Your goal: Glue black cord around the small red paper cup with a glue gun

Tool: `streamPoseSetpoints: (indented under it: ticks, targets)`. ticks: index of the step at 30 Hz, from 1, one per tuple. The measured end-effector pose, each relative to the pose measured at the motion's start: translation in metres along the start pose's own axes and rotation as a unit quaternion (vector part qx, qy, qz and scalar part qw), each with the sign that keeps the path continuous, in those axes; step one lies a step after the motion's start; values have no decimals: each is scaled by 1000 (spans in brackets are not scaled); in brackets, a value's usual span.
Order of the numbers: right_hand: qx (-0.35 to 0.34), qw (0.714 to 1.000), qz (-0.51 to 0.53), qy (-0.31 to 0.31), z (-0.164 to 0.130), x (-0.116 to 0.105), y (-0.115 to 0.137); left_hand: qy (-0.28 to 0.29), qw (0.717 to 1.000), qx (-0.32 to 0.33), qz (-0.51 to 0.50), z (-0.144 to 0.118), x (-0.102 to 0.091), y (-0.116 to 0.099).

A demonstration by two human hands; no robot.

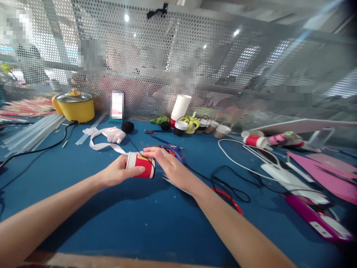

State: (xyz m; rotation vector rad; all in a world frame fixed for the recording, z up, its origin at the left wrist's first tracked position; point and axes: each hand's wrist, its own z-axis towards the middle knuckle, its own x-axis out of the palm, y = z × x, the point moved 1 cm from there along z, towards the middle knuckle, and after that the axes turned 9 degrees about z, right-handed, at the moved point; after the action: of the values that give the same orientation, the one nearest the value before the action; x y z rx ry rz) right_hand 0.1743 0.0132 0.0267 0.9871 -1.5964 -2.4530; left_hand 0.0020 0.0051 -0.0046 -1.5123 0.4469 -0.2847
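Note:
My left hand [115, 173] is closed around a red and white paper cup [133, 163], which lies on its side in the air above the table, with the thumb across its near face. A thin black cord [152, 162] runs over the cup, and a dark band shows at its right end. My right hand [170, 165] has its fingers stretched out over the cup's upper right side, touching it. Behind the cup lies a black yarn ball [127, 127], with a strand leading towards the cup. A blue glue gun [174, 149] and scissors [174, 182] lie by my right hand.
On the left stand a yellow electric pot [78, 109] and a pile of glue sticks [36, 130]. White ribbon [107, 146] lies behind the cup. Stacked paper cups [180, 108] and small handled cups stand at the back. A purple power strip [318, 219] and tangled cables lie right.

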Motion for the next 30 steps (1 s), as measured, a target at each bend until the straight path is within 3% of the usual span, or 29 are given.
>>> streamPoseSetpoints:
  ticks: [7,12,15,18,21,23,25,28,30]
  targets:
    - [16,998,49,23,-8,8,1,-66,995,-53,-53,1,6,14]
    - [53,987,150,31,-8,16,-12,-95,993,-70,-27,1,9,12]
    - [75,982,172,23,-3,9,-17,-104,991,-79,-21,1,8,13]
    - [81,994,40,-58,6,-18,-22,-115,988,-98,-42,1,5,15]
    - [127,960,-185,-170,13,-49,-28,-127,986,-89,-61,0,1,19]
    - [138,950,-216,-181,14,-57,-30,-127,986,-79,-70,0,0,20]
    - [127,964,-189,-138,14,-50,-27,-124,987,-76,-73,-1,0,20]
    - [99,993,-54,-17,13,-22,-18,-105,991,-63,-63,-3,3,17]
    - [118,991,40,52,17,-3,-14,-88,994,-45,-53,-5,5,15]
